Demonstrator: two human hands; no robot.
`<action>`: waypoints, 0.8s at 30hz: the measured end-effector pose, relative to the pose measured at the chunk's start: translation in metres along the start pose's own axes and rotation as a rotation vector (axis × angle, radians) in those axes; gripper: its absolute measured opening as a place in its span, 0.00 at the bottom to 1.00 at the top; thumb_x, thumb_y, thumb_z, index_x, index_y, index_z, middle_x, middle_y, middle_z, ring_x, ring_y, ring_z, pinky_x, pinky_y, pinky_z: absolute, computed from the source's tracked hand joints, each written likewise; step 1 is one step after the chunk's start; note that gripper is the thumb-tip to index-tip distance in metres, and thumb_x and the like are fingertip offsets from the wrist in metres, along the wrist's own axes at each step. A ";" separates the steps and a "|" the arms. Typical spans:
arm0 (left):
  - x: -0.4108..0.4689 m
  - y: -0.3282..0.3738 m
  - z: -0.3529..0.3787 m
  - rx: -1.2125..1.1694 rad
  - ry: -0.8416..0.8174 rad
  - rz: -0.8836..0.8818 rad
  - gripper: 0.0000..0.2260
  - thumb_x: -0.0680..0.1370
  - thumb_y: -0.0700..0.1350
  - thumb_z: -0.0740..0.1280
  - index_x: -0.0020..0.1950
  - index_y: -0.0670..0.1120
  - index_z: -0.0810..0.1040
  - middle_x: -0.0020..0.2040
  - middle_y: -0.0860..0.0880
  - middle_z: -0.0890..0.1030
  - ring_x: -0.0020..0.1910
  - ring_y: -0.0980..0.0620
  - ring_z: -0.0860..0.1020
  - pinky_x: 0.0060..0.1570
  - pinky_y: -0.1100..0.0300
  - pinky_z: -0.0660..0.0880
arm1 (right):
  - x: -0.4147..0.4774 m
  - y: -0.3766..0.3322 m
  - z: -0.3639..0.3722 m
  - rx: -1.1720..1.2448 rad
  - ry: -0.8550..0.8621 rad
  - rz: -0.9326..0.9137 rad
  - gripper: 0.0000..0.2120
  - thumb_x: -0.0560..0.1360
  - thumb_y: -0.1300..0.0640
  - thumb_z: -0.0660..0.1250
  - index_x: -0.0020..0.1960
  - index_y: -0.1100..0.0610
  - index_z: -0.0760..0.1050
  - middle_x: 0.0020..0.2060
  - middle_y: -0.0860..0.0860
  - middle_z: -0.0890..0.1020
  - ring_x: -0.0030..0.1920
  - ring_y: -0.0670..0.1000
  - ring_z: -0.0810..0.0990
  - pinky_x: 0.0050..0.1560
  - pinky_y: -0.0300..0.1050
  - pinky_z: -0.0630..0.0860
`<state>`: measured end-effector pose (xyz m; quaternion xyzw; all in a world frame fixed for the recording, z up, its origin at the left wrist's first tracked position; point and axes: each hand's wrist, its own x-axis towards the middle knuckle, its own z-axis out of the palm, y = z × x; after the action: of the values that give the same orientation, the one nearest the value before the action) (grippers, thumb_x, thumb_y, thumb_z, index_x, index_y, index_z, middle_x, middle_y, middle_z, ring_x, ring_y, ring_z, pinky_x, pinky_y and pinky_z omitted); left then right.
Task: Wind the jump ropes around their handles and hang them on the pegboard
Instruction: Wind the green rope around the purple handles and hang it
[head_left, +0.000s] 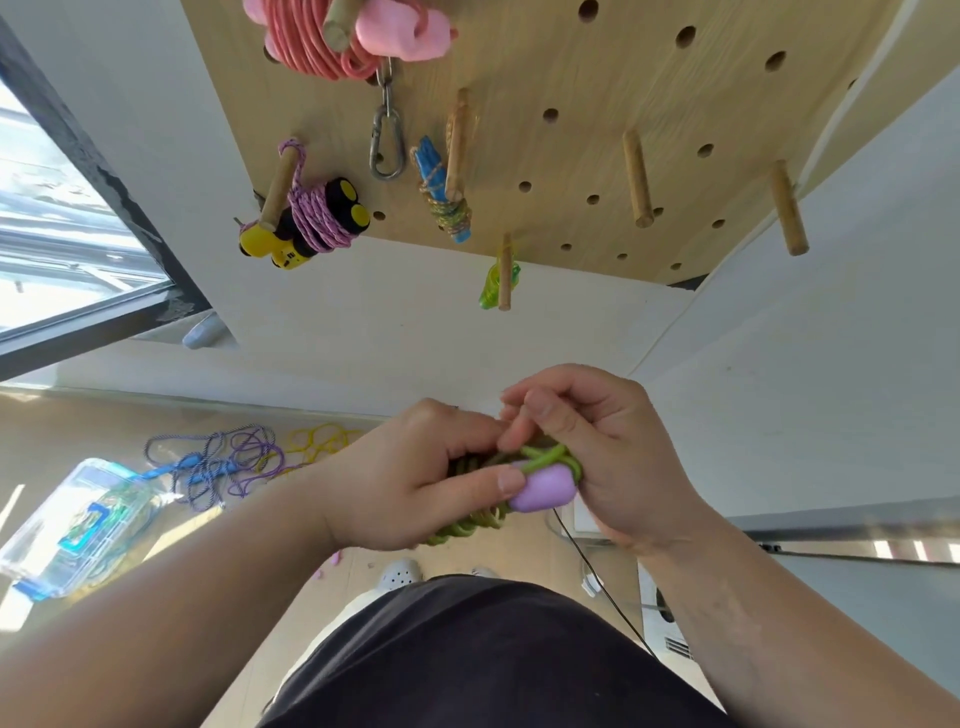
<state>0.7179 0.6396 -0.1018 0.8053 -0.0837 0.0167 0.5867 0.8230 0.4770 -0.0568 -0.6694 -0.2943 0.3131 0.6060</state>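
Green rope (467, 525) is coiled around its lilac handle (543, 491) and held before the body, below the pegboard (571, 156). The left hand (415, 478) grips the coil; the right hand (597, 457) pinches the end turns with curled fingers.

Progress, as judged:
- Hung: pink rope (311, 47), purple rope (317, 221), blue-handled rope (441, 202).
- Remaining: hang the green rope, then wind the loose ropes (218, 462) on the floor.

The second green-rope handle is hidden.

A green jump rope (548, 453), coiled round its lilac handle (543, 491), is sitting bundled between the left hand (415, 478) and right hand (602, 457). On the pegboard (571, 156), a pink rope (311, 47), a purple rope (317, 221) on yellow-and-black handles (275, 249) and a blue-handled rope (441, 202) are hanging from pegs (278, 187). A loose purple rope (223, 462) and a yellow rope (317, 441) are lying on the floor (78, 426).
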 end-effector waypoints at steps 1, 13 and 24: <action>0.001 0.000 0.000 0.058 0.017 0.011 0.16 0.82 0.54 0.62 0.48 0.42 0.79 0.31 0.49 0.74 0.28 0.50 0.71 0.29 0.58 0.67 | 0.003 0.001 -0.002 -0.031 0.035 0.014 0.06 0.78 0.57 0.66 0.49 0.52 0.82 0.38 0.48 0.85 0.44 0.48 0.84 0.49 0.41 0.80; -0.007 -0.002 0.032 0.654 0.529 -0.088 0.28 0.78 0.57 0.62 0.67 0.37 0.76 0.54 0.44 0.84 0.41 0.45 0.84 0.36 0.55 0.80 | -0.011 0.012 0.004 -0.085 0.268 0.080 0.04 0.73 0.59 0.76 0.44 0.52 0.83 0.39 0.51 0.86 0.44 0.53 0.85 0.51 0.51 0.81; -0.006 0.002 0.045 0.791 0.468 -0.060 0.29 0.77 0.57 0.63 0.70 0.37 0.72 0.52 0.47 0.80 0.40 0.48 0.81 0.32 0.59 0.73 | -0.003 -0.003 -0.006 0.057 0.068 0.265 0.15 0.68 0.60 0.77 0.46 0.64 0.74 0.37 0.57 0.85 0.40 0.56 0.86 0.50 0.55 0.83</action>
<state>0.7081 0.5971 -0.1148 0.9440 0.0870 0.2117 0.2377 0.8260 0.4709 -0.0530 -0.6951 -0.1738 0.3757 0.5877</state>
